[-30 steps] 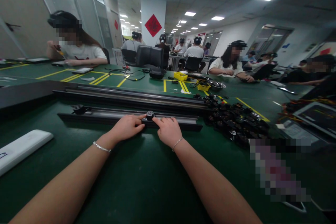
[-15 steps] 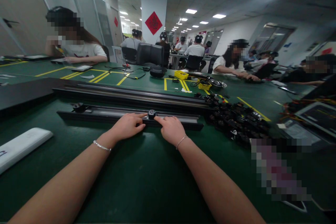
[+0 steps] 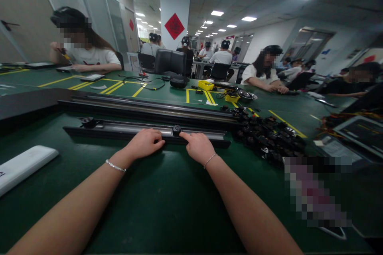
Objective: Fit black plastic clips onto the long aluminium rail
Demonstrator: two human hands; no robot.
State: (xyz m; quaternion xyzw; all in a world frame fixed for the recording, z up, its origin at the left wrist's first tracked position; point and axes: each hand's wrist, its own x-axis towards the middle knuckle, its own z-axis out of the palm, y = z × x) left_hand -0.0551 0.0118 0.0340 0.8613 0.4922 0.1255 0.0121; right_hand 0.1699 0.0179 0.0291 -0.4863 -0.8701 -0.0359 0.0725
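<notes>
Green bench point(image 3: 167, 207): long rail point(image 3: 119, 130) w/ black slider point(image 3: 176, 130); left hand point(image 3: 145, 143) flat on rail, holding nothing; right hand point(image 3: 197, 147) forefinger at slider, nothing gripped.

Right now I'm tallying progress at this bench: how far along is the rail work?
Done: one small black fitting already sits near the left end of the near rail. In hand: the right hand touches a second black fitting at mid-rail while the left hand rests on the rail beside it. Left: a large pile of black parts waits on the right, and the longer rails behind look untouched.
</notes>
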